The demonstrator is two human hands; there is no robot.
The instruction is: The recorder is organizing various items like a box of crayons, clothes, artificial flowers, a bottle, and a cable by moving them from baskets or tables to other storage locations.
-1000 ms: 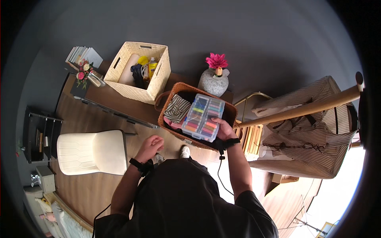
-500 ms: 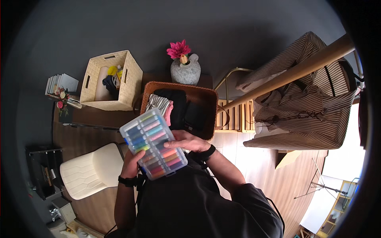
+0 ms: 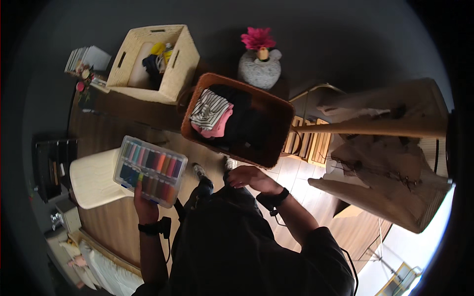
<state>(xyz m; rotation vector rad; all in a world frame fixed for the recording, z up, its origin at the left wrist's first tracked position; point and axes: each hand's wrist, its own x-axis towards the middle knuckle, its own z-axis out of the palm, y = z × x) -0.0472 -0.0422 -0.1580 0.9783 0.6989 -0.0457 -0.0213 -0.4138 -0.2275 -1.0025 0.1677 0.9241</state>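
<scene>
We see a clear plastic thread box [image 3: 150, 170] packed with spools in many colours — blues, pinks, orange, reds. The rust-brown basket [image 3: 274, 129] holds a black-and-white striped cloth [image 3: 209, 108], a pink garment [image 3: 215, 129] and black fabric. The pale wicker crate [image 3: 178, 68] holds yellow and dark items — the speckled grey vase [image 3: 258, 70] carries a magenta flower [image 3: 257, 37].

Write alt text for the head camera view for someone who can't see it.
Seen from above, a person's left hand holds a clear plastic box of coloured thread spools over a cream cushioned stool, while the right hand hovers empty. Ahead, a brown woven basket of folded clothes sits beside a pale wicker crate.
</scene>
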